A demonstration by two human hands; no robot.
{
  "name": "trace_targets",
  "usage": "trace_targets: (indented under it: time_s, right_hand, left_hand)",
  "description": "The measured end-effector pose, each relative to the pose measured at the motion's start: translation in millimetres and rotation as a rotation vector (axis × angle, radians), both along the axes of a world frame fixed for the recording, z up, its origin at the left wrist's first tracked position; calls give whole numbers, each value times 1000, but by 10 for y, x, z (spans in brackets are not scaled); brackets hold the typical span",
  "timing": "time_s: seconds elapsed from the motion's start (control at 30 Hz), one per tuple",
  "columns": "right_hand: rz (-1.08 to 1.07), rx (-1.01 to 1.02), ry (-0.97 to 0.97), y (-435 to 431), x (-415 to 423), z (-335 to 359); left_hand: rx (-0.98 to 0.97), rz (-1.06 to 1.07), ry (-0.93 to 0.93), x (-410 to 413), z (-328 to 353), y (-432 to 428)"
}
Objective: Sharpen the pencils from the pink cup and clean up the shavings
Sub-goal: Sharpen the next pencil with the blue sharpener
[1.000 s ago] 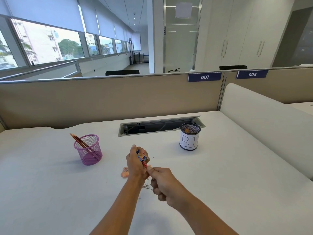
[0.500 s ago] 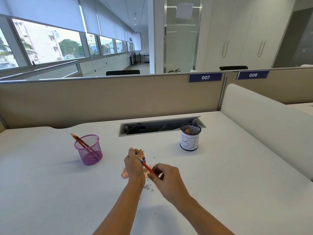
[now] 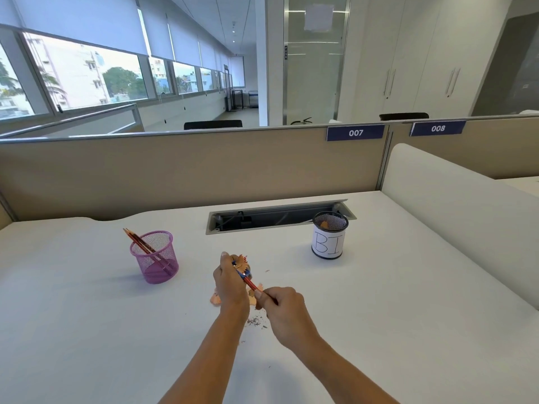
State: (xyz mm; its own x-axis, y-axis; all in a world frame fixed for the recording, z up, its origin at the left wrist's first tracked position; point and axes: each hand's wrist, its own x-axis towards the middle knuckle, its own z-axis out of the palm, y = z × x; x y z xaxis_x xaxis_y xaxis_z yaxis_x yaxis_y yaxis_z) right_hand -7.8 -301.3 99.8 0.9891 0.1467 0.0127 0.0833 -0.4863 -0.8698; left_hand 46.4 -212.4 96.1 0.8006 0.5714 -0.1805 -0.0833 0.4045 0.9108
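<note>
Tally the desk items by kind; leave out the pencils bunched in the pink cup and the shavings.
Mesh cups: 2, the pink cup and the black cup
Sharpeners: 1, the blue sharpener
Loose pencils: 1, the red pencil
Total: 4

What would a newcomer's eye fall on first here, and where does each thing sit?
Mid-desk, the left hand grips a blue sharpener while the right hand pinches a red pencil pushed into it, over pale orange wood shavings on the white desk. A pink wire-mesh cup of pencils stands to their left; a black mesh cup with a white paper label stands farther right.
</note>
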Motion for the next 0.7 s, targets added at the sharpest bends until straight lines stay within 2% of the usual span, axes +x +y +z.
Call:
trace_targets:
  time_s: [0.17, 0.4, 0.6, 0.7]
  right_hand:
    - [28, 358, 395, -62, -37, 130]
    - [37, 658, 792, -84, -62, 263]
    - [31, 958, 1007, -76, -70, 236]
    - [51, 1028, 1048, -72, -62, 196]
  left_hand:
    - [-48, -56, -34, 15, -3, 17]
    - [-113, -119, -101, -7, -4, 27]
    - [-230, -189, -148, 1, -54, 60]
    - [-246, -205, -170, -11, -70, 65]
